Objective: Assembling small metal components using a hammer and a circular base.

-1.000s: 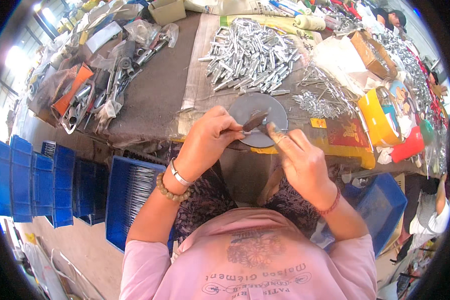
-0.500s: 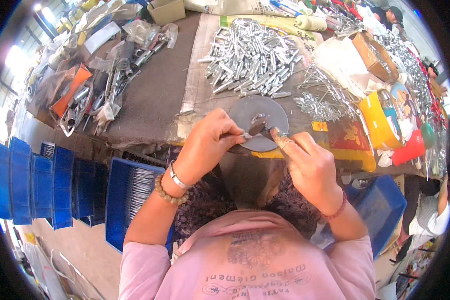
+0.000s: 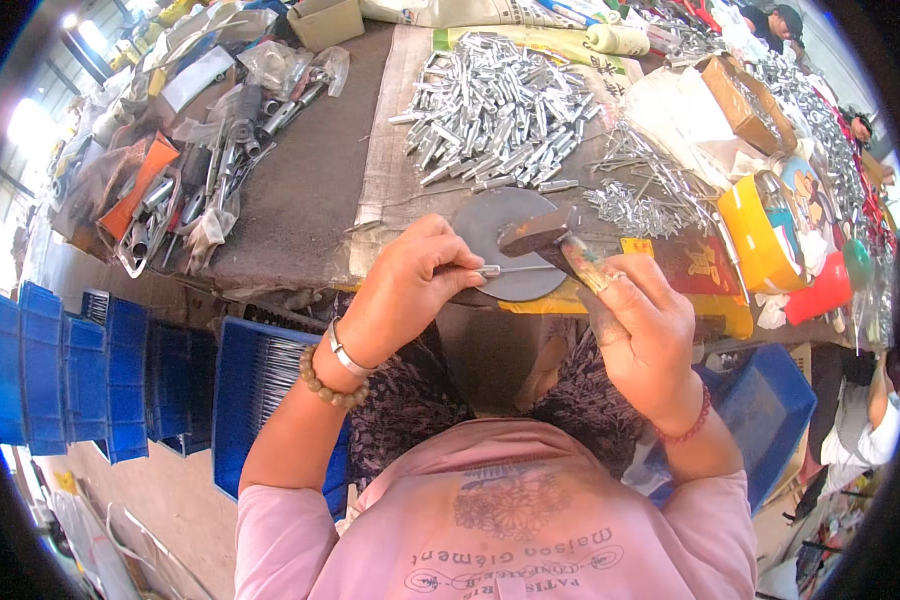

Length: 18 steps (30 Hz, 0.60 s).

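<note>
Head view looks down on a round grey metal disc [image 3: 505,245] that lies at the near edge of the worktop [image 3: 300,200], and everything else is placed from it. On the disc's near part lies a thin metal pin [image 3: 515,269], its left end pinched in the fingers [image 3: 460,272] of the left hand [image 3: 405,290], which are closed on it. Just right of the disc, the right hand [image 3: 645,330] has its fingers wrapped tight around the handle of a small hammer [image 3: 545,238], whose dark head sits over the disc's right side, just above the pin; whether it touches cannot be told. Beyond the disc a heap of short silver metal tubes [image 3: 495,120] is spread on a cloth. To the disc's far right lies a loose pile of thin pins [image 3: 630,200], and farther right a yellow tin [image 3: 760,235]. Far left of the disc, bagged tools [image 3: 170,200] lie on the worktop. Below and left of the disc, off the worktop, stand blue plastic crates [image 3: 120,380].
</note>
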Each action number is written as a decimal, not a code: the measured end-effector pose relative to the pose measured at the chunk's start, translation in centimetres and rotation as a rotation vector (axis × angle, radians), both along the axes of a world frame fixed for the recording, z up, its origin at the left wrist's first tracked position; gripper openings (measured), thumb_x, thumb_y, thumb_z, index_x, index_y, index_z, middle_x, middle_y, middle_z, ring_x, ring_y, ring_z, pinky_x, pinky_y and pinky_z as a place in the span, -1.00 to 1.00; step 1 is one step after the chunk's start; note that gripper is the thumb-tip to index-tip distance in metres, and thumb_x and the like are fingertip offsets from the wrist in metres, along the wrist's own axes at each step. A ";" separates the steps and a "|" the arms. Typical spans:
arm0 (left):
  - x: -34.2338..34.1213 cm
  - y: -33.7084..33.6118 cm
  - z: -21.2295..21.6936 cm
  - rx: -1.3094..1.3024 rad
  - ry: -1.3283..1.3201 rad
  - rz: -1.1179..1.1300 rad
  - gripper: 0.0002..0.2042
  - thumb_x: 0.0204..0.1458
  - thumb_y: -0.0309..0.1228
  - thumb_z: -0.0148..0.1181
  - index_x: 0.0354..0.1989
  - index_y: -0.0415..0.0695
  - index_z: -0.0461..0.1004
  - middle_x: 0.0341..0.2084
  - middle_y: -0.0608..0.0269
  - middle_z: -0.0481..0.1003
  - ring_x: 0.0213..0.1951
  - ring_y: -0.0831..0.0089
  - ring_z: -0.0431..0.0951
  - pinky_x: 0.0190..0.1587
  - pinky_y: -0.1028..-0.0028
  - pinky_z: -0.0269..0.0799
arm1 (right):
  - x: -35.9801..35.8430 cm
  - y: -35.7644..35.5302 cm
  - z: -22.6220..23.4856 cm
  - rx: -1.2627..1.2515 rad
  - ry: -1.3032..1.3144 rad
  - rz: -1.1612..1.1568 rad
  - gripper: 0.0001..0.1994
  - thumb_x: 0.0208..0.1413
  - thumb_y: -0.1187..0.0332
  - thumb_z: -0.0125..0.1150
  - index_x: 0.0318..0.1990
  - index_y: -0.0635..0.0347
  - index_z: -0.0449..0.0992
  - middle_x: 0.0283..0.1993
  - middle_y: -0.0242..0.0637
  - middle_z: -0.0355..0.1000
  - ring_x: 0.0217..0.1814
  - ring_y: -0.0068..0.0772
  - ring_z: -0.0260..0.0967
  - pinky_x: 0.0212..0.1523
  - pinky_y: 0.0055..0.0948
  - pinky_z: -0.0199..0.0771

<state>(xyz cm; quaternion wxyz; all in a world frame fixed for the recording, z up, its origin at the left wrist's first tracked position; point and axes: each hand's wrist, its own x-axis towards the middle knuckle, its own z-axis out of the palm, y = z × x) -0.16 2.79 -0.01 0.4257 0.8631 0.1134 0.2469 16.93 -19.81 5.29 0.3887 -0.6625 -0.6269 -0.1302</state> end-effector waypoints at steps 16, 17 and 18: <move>0.3 1.0 -0.5 0.040 -0.026 -0.031 -0.85 0.07 -0.59 0.56 -0.23 -0.20 0.70 -0.29 0.26 0.55 -0.24 0.38 0.59 -0.16 0.43 0.49 | 0.1 0.3 0.9 -0.367 -0.229 0.009 -0.50 0.11 0.56 0.30 0.22 0.00 0.72 -0.23 -0.32 0.40 -0.26 -0.23 0.54 -0.26 -0.25 0.63; 0.3 1.1 -0.6 0.026 -0.036 -0.044 -0.86 0.07 -0.59 0.56 -0.23 -0.20 0.70 -0.29 0.25 0.54 -0.24 0.38 0.59 -0.16 0.42 0.49 | 0.2 0.3 1.5 -0.353 -0.238 0.015 -0.50 0.11 0.56 0.31 0.24 -0.02 0.72 -0.23 -0.33 0.41 -0.27 -0.23 0.54 -0.27 -0.25 0.62; 0.2 1.2 -0.8 0.010 -0.047 -0.060 -0.86 0.07 -0.58 0.56 -0.23 -0.20 0.70 -0.29 0.25 0.54 -0.24 0.37 0.59 -0.16 0.42 0.50 | 0.2 0.3 2.0 -0.342 -0.246 0.021 -0.49 0.11 0.55 0.32 0.25 -0.03 0.72 -0.22 -0.33 0.42 -0.27 -0.23 0.54 -0.27 -0.25 0.62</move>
